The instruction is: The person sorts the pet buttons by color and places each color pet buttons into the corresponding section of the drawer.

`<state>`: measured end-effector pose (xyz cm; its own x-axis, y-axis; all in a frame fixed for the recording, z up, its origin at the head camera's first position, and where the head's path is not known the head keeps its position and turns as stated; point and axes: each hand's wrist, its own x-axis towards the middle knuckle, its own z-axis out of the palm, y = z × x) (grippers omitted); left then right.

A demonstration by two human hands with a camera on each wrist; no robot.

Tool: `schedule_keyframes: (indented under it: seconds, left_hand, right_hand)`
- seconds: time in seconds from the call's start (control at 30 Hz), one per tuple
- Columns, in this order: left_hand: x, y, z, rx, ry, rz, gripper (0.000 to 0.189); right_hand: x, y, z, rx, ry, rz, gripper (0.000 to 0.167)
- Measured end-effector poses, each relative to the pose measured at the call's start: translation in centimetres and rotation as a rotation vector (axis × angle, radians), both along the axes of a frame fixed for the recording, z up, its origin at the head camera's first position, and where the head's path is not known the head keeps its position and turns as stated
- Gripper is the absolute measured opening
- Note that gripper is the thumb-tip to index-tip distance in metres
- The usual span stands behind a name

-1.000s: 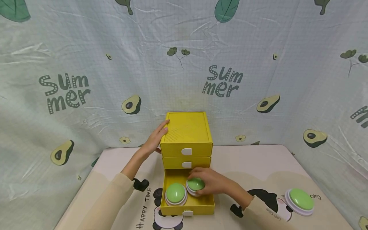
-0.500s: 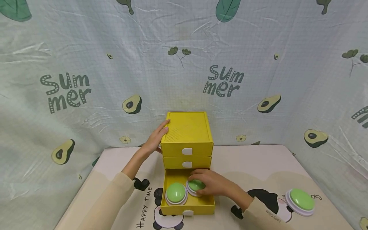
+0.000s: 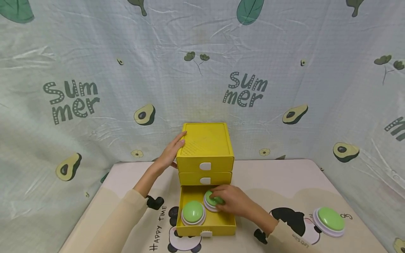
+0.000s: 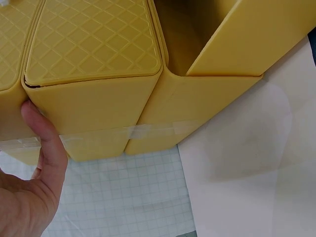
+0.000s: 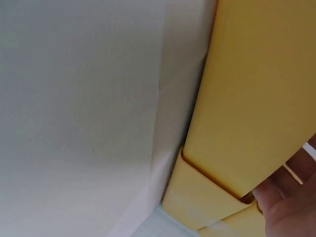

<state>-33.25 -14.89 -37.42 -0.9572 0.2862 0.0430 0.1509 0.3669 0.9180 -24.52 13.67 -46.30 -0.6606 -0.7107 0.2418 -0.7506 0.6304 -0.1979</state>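
Observation:
A small yellow cabinet of stacked drawers (image 3: 207, 140) stands in the middle of the table, its bottom drawer (image 3: 221, 230) pulled out. My left hand (image 3: 167, 154) rests against the cabinet's left side, fingers extended along the upper edge; the left wrist view shows a finger (image 4: 49, 138) along the side wall. Inside the drawer sit two round green push buttons with whitish bases. One green push button (image 3: 193, 212) is at the front left. My right hand (image 3: 232, 200) grips the other green push button (image 3: 208, 197) farther back, its fingers partly covering the dome.
On the table (image 3: 272, 179) at the right lies a third green push button (image 3: 330, 219). Clear tape (image 4: 143, 131) runs across the cabinet's side. A patterned curtain (image 3: 202, 88) hangs right behind the cabinet. The upper two drawers are closed, each with a white tab (image 3: 205, 166).
My right hand has shifted the rear green push button slightly back and left within the drawer. My left hand has kept its place on the cabinet.

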Motion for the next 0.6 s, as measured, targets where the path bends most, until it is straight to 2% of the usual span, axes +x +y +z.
schedule_keyframes:
  seconds: [0.13, 0.33, 0.47, 0.6]
  left_hand:
    - [0.1, 0.0, 0.0, 0.004, -0.006, -0.001, 0.061]
    - [0.2, 0.1, 0.1, 0.006, -0.007, -0.002, 0.061]
    - [0.0, 0.0, 0.0, 0.001, -0.003, 0.003, 0.06]
    - [0.0, 0.1, 0.0, -0.004, 0.0, 0.001, 0.06]
  right_hand:
    - [0.0, 0.0, -0.2, -0.021, 0.005, 0.002, 0.024]
    - [0.3, 1.3, 0.3, -0.065, -0.109, -0.001, 0.027]
    - [0.8, 3.5, 1.1, -0.157, -0.184, 0.002, 0.031]
    - [1.5, 6.8, 1.9, -0.229, -0.189, -0.044, 0.035]
